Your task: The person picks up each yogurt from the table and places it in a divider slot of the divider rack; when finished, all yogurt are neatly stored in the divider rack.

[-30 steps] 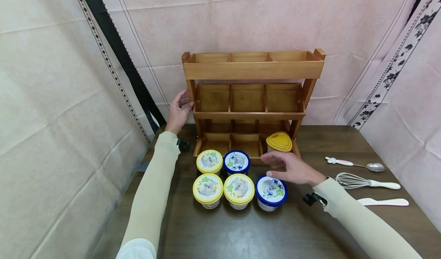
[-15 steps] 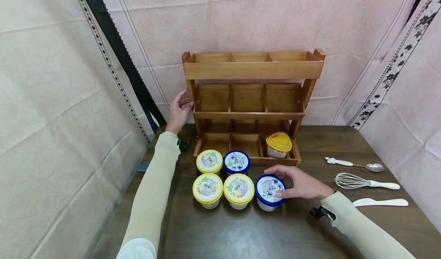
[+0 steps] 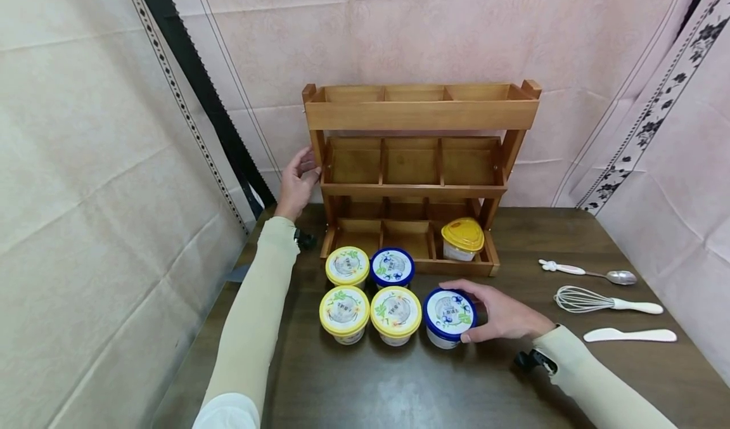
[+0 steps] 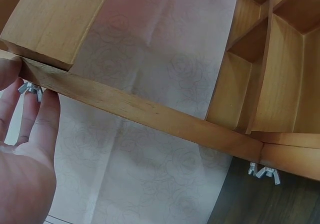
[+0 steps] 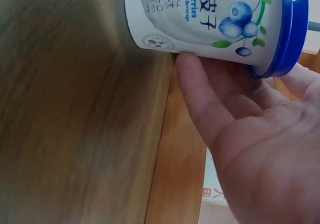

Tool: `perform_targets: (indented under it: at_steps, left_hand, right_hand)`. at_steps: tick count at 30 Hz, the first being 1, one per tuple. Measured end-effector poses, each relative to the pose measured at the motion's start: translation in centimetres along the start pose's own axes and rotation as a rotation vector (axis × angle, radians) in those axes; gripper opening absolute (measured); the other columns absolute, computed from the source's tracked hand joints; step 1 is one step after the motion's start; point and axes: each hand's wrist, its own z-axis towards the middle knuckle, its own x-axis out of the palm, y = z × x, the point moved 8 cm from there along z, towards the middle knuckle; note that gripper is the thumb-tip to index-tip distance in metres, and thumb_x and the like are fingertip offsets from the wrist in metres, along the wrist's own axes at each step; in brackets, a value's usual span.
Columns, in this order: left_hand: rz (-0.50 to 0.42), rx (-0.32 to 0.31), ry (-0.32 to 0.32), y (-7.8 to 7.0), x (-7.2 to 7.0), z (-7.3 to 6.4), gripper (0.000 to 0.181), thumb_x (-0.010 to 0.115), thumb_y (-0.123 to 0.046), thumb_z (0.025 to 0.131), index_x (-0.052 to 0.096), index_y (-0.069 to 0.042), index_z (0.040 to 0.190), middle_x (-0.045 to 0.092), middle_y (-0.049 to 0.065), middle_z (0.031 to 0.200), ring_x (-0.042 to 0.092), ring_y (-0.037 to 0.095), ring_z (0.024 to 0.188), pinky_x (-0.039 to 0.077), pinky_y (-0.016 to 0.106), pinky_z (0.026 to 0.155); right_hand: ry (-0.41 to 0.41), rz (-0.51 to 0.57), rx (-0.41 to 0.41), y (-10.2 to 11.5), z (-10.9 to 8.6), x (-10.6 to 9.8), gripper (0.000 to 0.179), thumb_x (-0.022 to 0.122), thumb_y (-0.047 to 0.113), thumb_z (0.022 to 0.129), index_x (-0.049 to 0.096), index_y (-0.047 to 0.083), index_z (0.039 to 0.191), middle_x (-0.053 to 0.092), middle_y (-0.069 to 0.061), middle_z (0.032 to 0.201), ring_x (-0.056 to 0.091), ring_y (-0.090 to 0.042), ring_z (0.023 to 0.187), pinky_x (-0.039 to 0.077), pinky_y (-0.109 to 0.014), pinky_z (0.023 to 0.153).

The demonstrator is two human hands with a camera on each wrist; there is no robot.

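My right hand (image 3: 504, 313) is at the blue-lidded cup (image 3: 450, 315) on the table's front right, thumb at the near side and fingers round the far side. In the right wrist view the fingers lie along the white wall of this cup (image 5: 200, 18), which has blueberries printed on it. My left hand (image 3: 296, 185) holds the left side post of a wooden three-tier rack (image 3: 419, 116). The left wrist view shows thumb and fingers on either side of the post (image 4: 130, 106), by a wing nut (image 4: 31, 89).
Left of the held cup stand several yellow-lidded cups (image 3: 396, 312) and another blue-lidded cup (image 3: 392, 267). A tub with a yellow lid (image 3: 462, 239) sits in the rack's bottom right compartment. A spoon (image 3: 587, 272), a whisk (image 3: 607, 300) and a white knife (image 3: 630, 335) lie at the right.
My right hand has come down from above the blue-lidded cup to its right side and closed round it. The left hand stays on the rack's post.
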Motion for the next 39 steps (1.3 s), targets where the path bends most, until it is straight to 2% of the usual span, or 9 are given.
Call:
perform_targets:
  at_steps: [6,10,17,30,34,39]
  left_hand:
    - [0.004,-0.005,-0.005,0.0,-0.1,0.0,0.055,0.066,-0.004,0.103,0.056,-0.024,0.152,0.059,0.008,0.146,0.06,0.024,0.13,0.056,0.043,0.108]
    - [-0.002,-0.006,-0.003,0.0,0.0,0.1,0.055,0.066,-0.003,0.103,0.056,-0.024,0.152,0.059,0.009,0.146,0.06,0.024,0.13,0.056,0.042,0.108]
    - [0.001,-0.009,0.0,-0.1,0.0,0.1,0.055,0.065,-0.004,0.103,0.056,-0.026,0.153,0.059,0.008,0.147,0.059,0.024,0.131,0.055,0.043,0.109]
    - [0.012,-0.012,0.004,-0.1,0.0,0.2,0.055,0.065,-0.004,0.103,0.055,-0.024,0.153,0.058,0.009,0.147,0.059,0.026,0.132,0.055,0.044,0.11]
    - [0.007,-0.02,0.008,0.1,0.0,0.2,0.056,0.065,-0.004,0.103,0.055,-0.024,0.154,0.058,0.009,0.148,0.059,0.026,0.132,0.054,0.045,0.111]
    - [0.008,-0.013,0.003,0.3,0.0,-0.2,0.055,0.065,-0.004,0.104,0.056,-0.026,0.153,0.059,0.008,0.146,0.059,0.025,0.131,0.054,0.046,0.11]
  right_hand:
    - [-0.051,-0.016,0.005,0.0,0.1,-0.6,0.09,0.09,0.034,0.081,0.044,0.02,0.157,0.056,-0.002,0.149,0.059,-0.017,0.129,0.055,-0.027,0.102]
    - [-0.09,-0.023,-0.025,0.2,0.3,-1.3,0.09,0.091,0.032,0.08,0.045,0.015,0.156,0.059,-0.002,0.145,0.06,-0.016,0.127,0.056,-0.028,0.101]
    - [-0.161,-0.038,-0.09,1.2,0.6,-2.9,0.086,0.091,0.028,0.08,0.049,0.015,0.153,0.061,-0.007,0.144,0.061,-0.016,0.124,0.056,-0.027,0.1]
    - [-0.291,-0.087,-0.035,2.4,2.8,-5.7,0.088,0.093,0.034,0.079,0.049,0.02,0.154,0.061,-0.006,0.144,0.06,-0.03,0.125,0.057,-0.031,0.098]
    - [-0.31,-0.097,-0.011,2.8,3.5,-6.1,0.091,0.093,0.036,0.078,0.048,0.02,0.155,0.06,-0.007,0.144,0.06,-0.031,0.126,0.058,-0.038,0.099]
    - [-0.336,-0.115,-0.004,3.2,4.2,-6.4,0.092,0.093,0.039,0.079,0.048,0.02,0.156,0.059,-0.007,0.145,0.058,-0.032,0.129,0.057,-0.054,0.102]
